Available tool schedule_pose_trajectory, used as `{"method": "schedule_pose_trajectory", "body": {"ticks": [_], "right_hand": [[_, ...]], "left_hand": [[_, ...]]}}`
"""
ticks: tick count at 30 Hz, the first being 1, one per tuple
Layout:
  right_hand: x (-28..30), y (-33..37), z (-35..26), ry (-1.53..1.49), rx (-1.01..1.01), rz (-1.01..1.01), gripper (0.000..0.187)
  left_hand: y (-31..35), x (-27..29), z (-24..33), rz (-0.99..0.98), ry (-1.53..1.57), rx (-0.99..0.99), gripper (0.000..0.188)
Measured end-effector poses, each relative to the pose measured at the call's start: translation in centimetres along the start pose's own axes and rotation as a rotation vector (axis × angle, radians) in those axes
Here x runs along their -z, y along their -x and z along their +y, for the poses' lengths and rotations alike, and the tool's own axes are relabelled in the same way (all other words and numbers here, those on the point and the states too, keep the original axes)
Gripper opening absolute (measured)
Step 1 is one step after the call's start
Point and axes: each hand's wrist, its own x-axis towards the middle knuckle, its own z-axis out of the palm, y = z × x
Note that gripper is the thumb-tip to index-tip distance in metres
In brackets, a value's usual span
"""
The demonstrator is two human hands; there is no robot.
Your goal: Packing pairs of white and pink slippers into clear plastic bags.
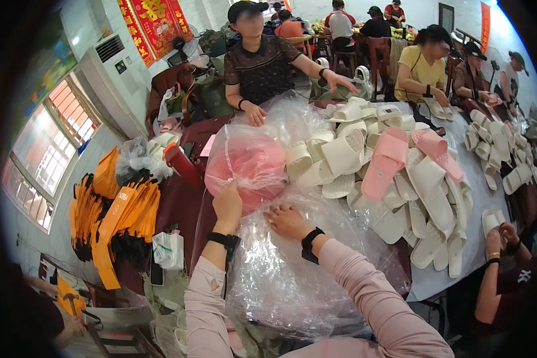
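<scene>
My left hand [227,207] is closed in a pinch on the edge of a clear plastic bag [225,143]. Inside that bag is a rounded pink bundle [253,158], whose contents are blurred by the film. My right hand [287,222] lies flat with its fingers out, pressing on a large sheet of clear plastic [286,274] in front of me. To the right of the bundle rises a heap of white slippers [343,149], with a pink slipper [385,162] and another pink one [438,154] on top.
Stacks of orange-and-black packaging [125,221] stand at the left, near a red cup [182,164] and a white tissue pack [168,249]. Across the table a co-worker [262,71] touches the plastic. Other people work at the right and back, by another slipper pile [489,140].
</scene>
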Motion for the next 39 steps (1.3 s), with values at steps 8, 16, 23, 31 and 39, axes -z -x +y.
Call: {"method": "schedule_pose_trajectory", "body": {"ticks": [8, 16, 23, 31, 39], "right_hand": [[-0.8, -0.3, -0.4, 0.008, -0.055, -0.044, 0.042], [-1.9, -2.2, -0.7, -0.059, -0.123, -0.009, 0.049], [-1.8, -3.4, -2.2, -0.006, -0.162, -0.063, 0.054], [-2.9, -3.8, -2.4, -0.054, -0.248, 0.042, 0.051], [-3.5, -3.5, -2.9, 0.051, -0.218, 0.15, 0.046]], "left_hand": [[-2.2, 0.9, 1.0, 0.254, 0.278, -0.008, 0.018], [-3.3, 1.5, -1.0, 0.289, 0.313, -0.006, 0.018], [-2.2, 1.5, -1.2, 0.319, 0.356, -0.078, 0.018], [-2.5, 2.1, -1.0, 0.194, 0.373, 0.023, 0.017], [-1.3, 0.9, -1.9, 0.183, 0.359, -0.082, 0.016]]}}
